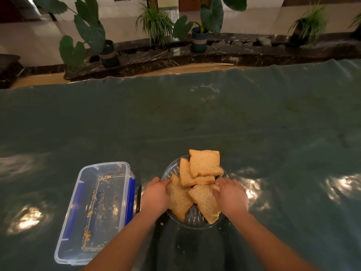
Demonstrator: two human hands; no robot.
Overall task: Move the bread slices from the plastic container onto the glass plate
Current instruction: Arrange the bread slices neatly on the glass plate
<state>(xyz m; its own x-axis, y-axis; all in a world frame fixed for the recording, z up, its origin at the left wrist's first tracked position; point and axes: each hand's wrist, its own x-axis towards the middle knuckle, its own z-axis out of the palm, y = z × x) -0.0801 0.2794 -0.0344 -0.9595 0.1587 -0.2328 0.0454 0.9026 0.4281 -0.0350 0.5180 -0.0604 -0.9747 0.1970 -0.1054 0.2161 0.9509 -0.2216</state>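
Observation:
A round ribbed glass plate (195,220) sits near the front middle of the table, piled with several toasted bread slices (204,162). My left hand (156,195) rests at the plate's left side, fingers touching the edge of a lower-left slice (179,200). My right hand (231,195) lies on the right side, fingertips pressing a lower-right slice (205,202). Whether either hand actually grips its slice I cannot tell. To the left stands the clear plastic container (64,239) with blue clips, holding only crumbs.
A dark green shiny cloth (195,118) covers the table, with a few crumbs near the plate. Beyond the far edge runs a dark marble ledge (214,53) with several potted plants (199,38).

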